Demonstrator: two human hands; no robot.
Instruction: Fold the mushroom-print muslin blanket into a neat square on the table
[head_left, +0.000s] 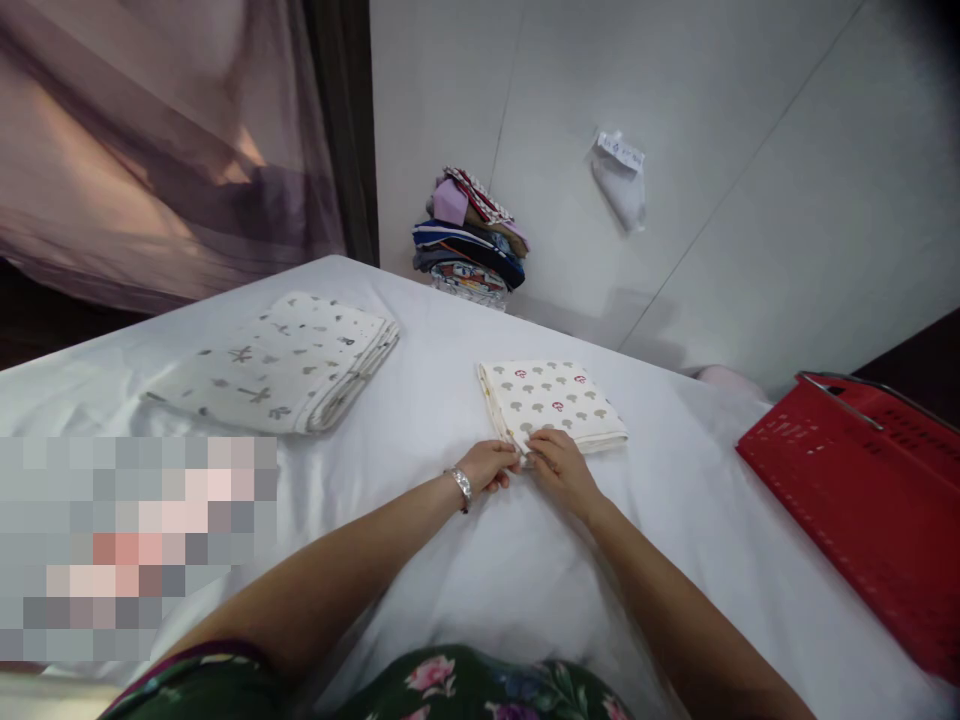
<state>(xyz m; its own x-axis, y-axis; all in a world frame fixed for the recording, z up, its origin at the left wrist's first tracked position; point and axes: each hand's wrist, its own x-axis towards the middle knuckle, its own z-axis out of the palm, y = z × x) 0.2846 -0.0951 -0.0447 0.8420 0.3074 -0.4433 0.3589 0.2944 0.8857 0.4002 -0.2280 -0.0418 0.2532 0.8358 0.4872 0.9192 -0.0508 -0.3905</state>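
Cream cloth printed with small grey-brown mushrooms and a few red motifs makes up the folded mushroom-print cloth (555,395), which lies flat on the white sheet (427,400) directly in front of the person. The left hand (487,465) is at its near left corner, fingers curled in and thumb against forefinger, pinching the edge there. The right hand (562,472) comes in just beside it, half closed, its bent fingertips resting on the near edge; whether they grip the fabric or only press on it, one cannot tell. A silvery bracelet (461,488) circles the left wrist.

To the left, well apart from the hands, lies a larger folded cloth (270,365), whitish with scattered dark little figures, its layers showing along the right side. A red plastic basket (847,530) sits at the right. Beyond the sheet's far edge rises a stack of folded clothes (472,240), and a clear packet (621,185) with a white top lies farther off on the pale floor (720,130)
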